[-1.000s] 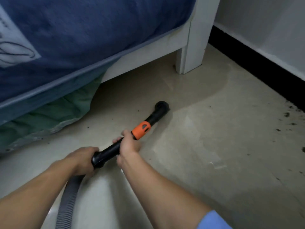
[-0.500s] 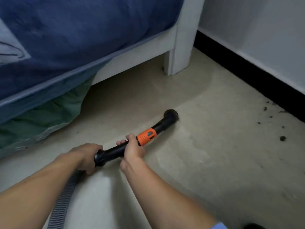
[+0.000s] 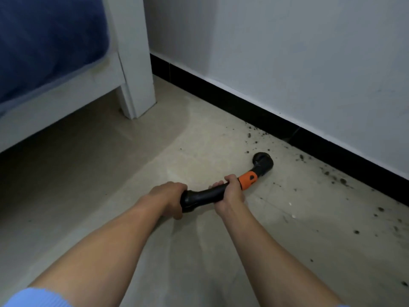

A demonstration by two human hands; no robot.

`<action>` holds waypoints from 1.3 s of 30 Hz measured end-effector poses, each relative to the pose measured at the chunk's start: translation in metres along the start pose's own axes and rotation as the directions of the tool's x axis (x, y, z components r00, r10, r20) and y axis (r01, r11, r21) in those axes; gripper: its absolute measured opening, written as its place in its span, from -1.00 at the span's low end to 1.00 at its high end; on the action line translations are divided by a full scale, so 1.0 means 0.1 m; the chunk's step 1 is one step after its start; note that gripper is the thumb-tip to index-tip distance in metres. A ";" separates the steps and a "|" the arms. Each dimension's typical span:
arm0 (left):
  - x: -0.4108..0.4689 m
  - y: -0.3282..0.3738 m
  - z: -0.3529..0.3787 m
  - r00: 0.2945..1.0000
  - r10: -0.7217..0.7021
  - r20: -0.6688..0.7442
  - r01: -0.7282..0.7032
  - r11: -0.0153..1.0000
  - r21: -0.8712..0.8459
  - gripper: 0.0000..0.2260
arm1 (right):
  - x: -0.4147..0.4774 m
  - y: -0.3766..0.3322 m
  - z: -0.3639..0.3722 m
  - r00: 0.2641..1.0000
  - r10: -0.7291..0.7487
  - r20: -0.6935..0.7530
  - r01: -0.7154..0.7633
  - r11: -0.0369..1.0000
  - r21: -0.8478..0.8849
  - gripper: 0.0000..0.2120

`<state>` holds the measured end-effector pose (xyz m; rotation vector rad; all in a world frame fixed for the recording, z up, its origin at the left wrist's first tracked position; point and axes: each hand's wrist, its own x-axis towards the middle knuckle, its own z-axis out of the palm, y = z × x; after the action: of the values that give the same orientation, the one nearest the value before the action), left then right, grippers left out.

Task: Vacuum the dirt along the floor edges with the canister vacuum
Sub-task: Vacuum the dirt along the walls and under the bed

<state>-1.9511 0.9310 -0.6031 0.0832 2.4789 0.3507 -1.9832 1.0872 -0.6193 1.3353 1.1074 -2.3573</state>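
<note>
**The nozzle is swinging from the bed to the dirty wall edge**

The person is holding the black tube [image 3: 205, 196] with both hands. The left hand [image 3: 170, 197] is wrapping tight round the back end of the tube. The right hand [image 3: 230, 191] is gripping it further up, just behind the orange ring [image 3: 249, 180]. Both grips are looking the same as they did a second ago.

What is changing is where the nozzle [image 3: 262, 162] is pointing. A second ago it was sitting out on the floor [image 3: 110, 162] in front of the bed [image 3: 44, 41], with the dirt [image 3: 340, 180] well off to the right. Half a second ago it was already sliding that way. Now it is lying near the black strip [image 3: 221, 94] at the bottom of the wall [image 3: 287, 63], with dark crumbs all around it. The bed leg [image 3: 137, 85] is now well apart from it, off to the left. The head is turning too, so much more of the wall is showing.

This likely means the person is just starting on the wall edge. Lots of dirt is still lying along the strip, running off to the right, so most of this job is still waiting. The nozzle is low, but whether it is touching the floor is too hard to tell.
</note>
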 end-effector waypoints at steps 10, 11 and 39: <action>-0.14 -0.38 -0.09 0.983 -0.139 -0.121 0.123 0.984 -0.127 -0.65 | 0.13 0.16 0.59 0.984 0.087 0.154 -0.063 0.986 -0.152 -0.90; -0.10 -0.33 -0.09 0.986 -0.131 -0.102 0.120 0.987 -0.109 -0.64 | 0.15 0.13 0.54 0.986 0.090 0.137 -0.071 0.987 -0.143 -0.89; 0.87 0.63 -0.16 0.997 0.001 -0.073 -0.006 0.998 -0.070 -0.54 | 0.81 -0.92 0.26 0.999 0.011 0.036 -0.007 0.992 -0.129 -0.92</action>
<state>-2.0321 1.0009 -0.6243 0.0468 2.5359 0.4498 -2.0932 1.1464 -0.6302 1.2460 1.2176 -2.2523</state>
